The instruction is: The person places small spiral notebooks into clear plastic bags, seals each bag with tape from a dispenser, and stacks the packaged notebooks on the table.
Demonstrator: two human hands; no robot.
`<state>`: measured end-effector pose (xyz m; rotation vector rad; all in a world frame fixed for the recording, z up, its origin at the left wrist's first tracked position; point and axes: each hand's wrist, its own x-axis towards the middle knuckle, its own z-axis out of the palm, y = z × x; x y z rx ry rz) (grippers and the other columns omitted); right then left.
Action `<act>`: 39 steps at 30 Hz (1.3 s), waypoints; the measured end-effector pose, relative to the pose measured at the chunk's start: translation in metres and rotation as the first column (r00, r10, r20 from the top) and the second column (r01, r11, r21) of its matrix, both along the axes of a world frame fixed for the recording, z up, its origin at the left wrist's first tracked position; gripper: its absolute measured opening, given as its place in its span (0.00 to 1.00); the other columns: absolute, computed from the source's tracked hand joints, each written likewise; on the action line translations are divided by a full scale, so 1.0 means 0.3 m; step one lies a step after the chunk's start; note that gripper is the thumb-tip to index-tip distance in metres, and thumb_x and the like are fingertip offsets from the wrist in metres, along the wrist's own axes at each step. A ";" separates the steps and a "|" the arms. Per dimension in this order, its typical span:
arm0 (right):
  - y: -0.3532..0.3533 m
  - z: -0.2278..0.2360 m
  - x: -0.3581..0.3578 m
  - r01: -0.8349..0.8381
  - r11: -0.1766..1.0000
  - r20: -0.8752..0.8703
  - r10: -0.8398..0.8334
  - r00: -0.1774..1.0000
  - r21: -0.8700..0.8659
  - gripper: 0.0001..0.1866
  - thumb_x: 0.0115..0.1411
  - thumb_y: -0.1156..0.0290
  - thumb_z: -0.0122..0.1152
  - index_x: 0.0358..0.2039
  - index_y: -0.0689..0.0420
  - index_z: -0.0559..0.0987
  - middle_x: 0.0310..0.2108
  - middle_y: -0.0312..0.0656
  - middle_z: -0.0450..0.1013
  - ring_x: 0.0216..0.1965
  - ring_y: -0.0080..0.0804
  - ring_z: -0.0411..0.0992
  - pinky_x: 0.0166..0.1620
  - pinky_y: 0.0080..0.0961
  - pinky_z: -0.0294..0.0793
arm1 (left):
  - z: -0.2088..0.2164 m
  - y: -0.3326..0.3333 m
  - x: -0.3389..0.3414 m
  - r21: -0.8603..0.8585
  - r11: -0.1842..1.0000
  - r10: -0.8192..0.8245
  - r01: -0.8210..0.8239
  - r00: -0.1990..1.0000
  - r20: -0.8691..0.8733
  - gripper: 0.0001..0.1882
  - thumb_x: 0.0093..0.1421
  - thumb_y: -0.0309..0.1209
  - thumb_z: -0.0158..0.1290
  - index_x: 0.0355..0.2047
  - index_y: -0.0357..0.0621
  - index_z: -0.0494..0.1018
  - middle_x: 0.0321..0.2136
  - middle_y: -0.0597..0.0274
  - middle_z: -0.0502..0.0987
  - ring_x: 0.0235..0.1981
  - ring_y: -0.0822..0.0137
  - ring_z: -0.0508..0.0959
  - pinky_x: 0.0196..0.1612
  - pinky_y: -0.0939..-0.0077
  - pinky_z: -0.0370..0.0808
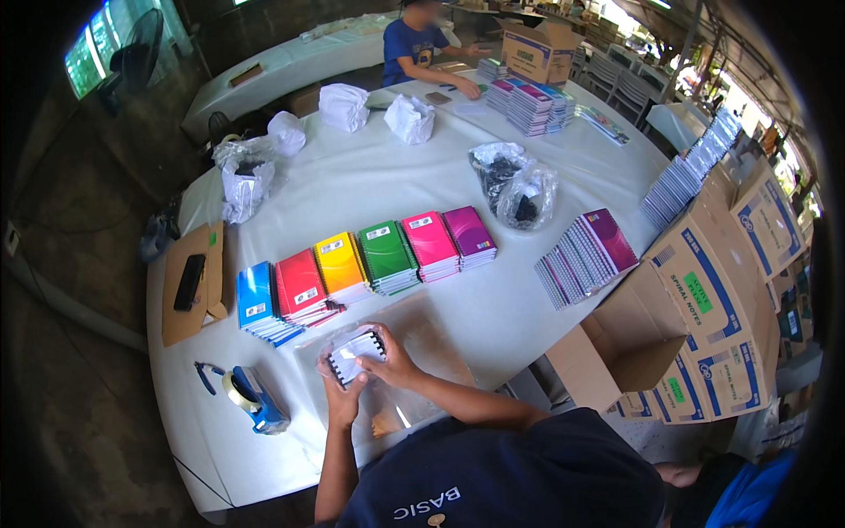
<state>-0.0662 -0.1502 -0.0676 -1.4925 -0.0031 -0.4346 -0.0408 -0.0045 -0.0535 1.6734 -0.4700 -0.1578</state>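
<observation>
Both my hands hold a small bundle of spiral notebooks [354, 352] with clear plastic around it, edge bindings facing up. My left hand [341, 394] grips it from the near left side. My right hand [394, 364] closes on its right side, thumb across the front. Beneath them lie clear plastic sheets [424, 392] on the table. Just beyond, a row of notebook stacks fans out: blue [254, 295], red [300, 280], yellow [338, 257], green [384, 251], pink [429, 238] and purple [467, 231].
A blue tape dispenser [257, 401] and dark scissors [209, 377] sit at left, near a phone [189, 282] on cardboard. At right are a notebook pile [591, 255], an open carton [607, 352] and stacked cartons [704, 290]. Across the table, a person [414, 44] reaches toward notebook stacks [528, 106].
</observation>
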 end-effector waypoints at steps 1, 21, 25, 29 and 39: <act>0.002 0.008 -0.002 0.001 1.000 -0.006 -0.001 1.000 0.010 0.29 0.53 0.70 0.64 0.53 0.60 0.62 0.46 0.42 0.64 0.50 0.27 0.63 0.54 0.27 0.62 | 0.002 0.007 0.000 -0.017 1.000 -0.020 0.020 1.000 -0.013 0.40 0.55 0.50 0.53 0.60 0.41 0.50 0.51 0.52 0.61 0.53 0.62 0.63 0.55 0.68 0.62; 0.017 0.002 0.007 0.086 0.996 0.008 -0.086 0.996 -0.034 0.21 0.55 0.72 0.58 0.48 0.61 0.65 0.42 0.43 0.66 0.46 0.30 0.66 0.50 0.27 0.65 | -0.013 -0.038 -0.007 -0.018 0.985 0.172 -0.173 0.984 -0.035 0.22 0.65 0.35 0.44 0.54 0.36 0.57 0.45 0.56 0.66 0.44 0.69 0.67 0.48 0.77 0.65; 0.012 0.008 0.004 0.080 0.996 0.010 -0.080 0.997 -0.031 0.22 0.55 0.71 0.60 0.49 0.60 0.65 0.43 0.43 0.66 0.46 0.30 0.66 0.50 0.27 0.65 | -0.011 -0.041 -0.006 -0.017 0.986 0.163 -0.163 0.987 -0.013 0.22 0.66 0.36 0.44 0.54 0.36 0.57 0.45 0.55 0.66 0.44 0.69 0.67 0.48 0.76 0.65; 0.003 0.060 -0.017 -0.075 0.992 0.078 0.068 0.995 0.100 0.27 0.53 0.71 0.62 0.51 0.60 0.63 0.45 0.42 0.65 0.47 0.27 0.64 0.52 0.25 0.63 | -0.014 -0.031 -0.006 -0.041 0.985 0.168 -0.170 0.984 -0.056 0.23 0.65 0.38 0.45 0.54 0.35 0.57 0.46 0.55 0.66 0.45 0.67 0.67 0.49 0.75 0.65; 0.021 0.041 -0.005 0.168 0.986 -0.031 -0.167 0.985 0.020 0.17 0.54 0.70 0.60 0.44 0.60 0.71 0.37 0.40 0.71 0.40 0.26 0.69 0.44 0.24 0.69 | -0.001 -0.058 -0.097 0.085 0.937 0.314 -0.339 0.923 0.222 0.27 0.65 0.34 0.43 0.59 0.29 0.55 0.59 0.39 0.59 0.61 0.51 0.59 0.63 0.63 0.53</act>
